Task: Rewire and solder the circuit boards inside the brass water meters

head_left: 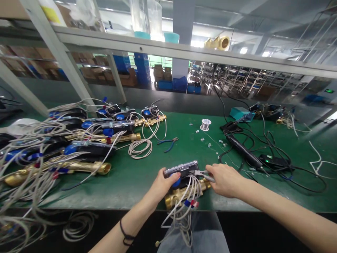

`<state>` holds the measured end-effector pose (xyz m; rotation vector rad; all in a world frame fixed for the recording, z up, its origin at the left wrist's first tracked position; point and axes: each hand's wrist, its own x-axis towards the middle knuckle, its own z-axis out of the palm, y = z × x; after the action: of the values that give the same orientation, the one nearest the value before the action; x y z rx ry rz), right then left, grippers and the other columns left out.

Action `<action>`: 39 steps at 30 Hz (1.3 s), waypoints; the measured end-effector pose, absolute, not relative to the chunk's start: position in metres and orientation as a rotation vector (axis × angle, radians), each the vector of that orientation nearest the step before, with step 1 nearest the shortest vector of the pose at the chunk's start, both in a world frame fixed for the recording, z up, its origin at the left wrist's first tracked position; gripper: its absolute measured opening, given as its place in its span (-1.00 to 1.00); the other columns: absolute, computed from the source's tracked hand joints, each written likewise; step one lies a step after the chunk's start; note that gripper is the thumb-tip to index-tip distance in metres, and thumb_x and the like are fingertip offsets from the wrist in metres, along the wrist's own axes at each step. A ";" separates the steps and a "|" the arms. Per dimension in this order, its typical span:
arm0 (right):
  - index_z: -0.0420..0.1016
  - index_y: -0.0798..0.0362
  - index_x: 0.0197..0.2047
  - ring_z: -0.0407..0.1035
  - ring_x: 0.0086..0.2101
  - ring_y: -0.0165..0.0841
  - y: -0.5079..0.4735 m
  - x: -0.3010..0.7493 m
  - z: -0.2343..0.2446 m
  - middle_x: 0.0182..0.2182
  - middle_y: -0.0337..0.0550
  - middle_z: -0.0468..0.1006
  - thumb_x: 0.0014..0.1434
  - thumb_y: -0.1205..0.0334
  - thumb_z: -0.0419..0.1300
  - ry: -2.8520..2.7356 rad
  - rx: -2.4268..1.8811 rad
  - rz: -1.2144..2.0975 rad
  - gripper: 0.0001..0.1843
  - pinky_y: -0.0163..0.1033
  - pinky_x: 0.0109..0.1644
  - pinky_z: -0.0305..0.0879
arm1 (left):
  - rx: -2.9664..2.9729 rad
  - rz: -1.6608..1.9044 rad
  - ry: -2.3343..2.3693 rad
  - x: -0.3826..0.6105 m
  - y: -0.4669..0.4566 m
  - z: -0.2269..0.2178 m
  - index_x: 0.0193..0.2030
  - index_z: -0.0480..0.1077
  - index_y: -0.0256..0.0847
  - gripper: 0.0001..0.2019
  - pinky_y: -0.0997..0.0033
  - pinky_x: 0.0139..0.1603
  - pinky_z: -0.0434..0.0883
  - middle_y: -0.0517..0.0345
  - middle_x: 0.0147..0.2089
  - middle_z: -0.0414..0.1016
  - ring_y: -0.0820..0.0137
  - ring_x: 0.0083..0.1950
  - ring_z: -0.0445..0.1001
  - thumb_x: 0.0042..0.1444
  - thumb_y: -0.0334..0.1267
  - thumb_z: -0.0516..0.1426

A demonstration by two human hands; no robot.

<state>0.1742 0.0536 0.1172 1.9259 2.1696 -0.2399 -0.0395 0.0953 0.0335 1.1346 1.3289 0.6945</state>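
Note:
My left hand (162, 182) grips the black housing of a brass water meter (175, 197) at the bench's front edge, thumb on its top near a blue part. White cables (194, 188) with blue and red tags loop from the meter and hang down over my lap. My right hand (225, 180) is closed around grey-handled pliers (210, 177), whose jaws reach the right end of the housing. Whether the jaws touch a wire there, I cannot tell. Blue-handled cutters (168, 141) lie on the green bench just beyond.
Several similar meters with coiled cables (140, 148) crowd the left side. A solder spool (205, 124) and small clear pieces lie behind my hands. To the right are a black soldering iron (243, 151), tangled cords and a teal box (240, 114). A shelf beam (163, 49) spans above.

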 end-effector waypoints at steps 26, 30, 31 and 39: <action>0.34 0.02 -0.45 0.43 -0.42 -0.24 0.066 0.166 0.094 -0.48 -0.09 0.54 -0.04 0.32 0.05 2.051 2.015 -0.508 -0.93 -0.26 -0.44 -0.10 | 1.213 0.460 1.463 -0.038 0.100 0.048 0.19 0.05 -0.40 -0.05 0.09 0.21 0.14 -0.29 0.19 0.19 0.00 0.20 0.22 -0.29 0.21 0.07; 0.33 0.02 -0.43 0.44 -0.41 -0.24 0.064 0.166 0.088 -0.46 -0.10 0.54 -0.02 0.31 0.05 2.051 2.051 -0.526 -0.94 -0.25 -0.43 -0.10 | 1.219 0.463 1.467 -0.038 0.102 0.046 0.18 0.06 -0.39 -0.06 0.07 0.20 0.14 -0.29 0.19 0.19 -0.01 0.20 0.23 -0.30 0.21 0.08; 0.33 0.02 -0.43 0.44 -0.40 -0.23 0.064 0.166 0.088 -0.46 -0.10 0.54 -0.01 0.31 0.04 2.054 2.050 -0.518 -0.93 -0.25 -0.43 -0.10 | 1.226 0.473 1.467 -0.039 0.102 0.044 0.18 0.07 -0.39 -0.07 0.07 0.20 0.14 -0.28 0.18 0.20 -0.01 0.19 0.23 -0.30 0.21 0.09; 0.34 0.03 -0.34 0.46 -0.34 -0.17 0.064 0.166 0.097 -0.38 -0.07 0.55 -0.02 0.31 0.03 2.115 1.952 -0.321 -0.87 -0.24 -0.42 -0.04 | 1.214 0.560 1.481 -0.036 0.102 0.036 0.14 0.11 -0.41 -0.11 0.11 0.21 0.16 -0.28 0.15 0.26 0.04 0.17 0.28 -0.29 0.17 0.14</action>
<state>0.1657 0.0643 0.0971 1.9516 2.1154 -0.3206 -0.0360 0.1024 0.0362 1.2143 1.4815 0.5601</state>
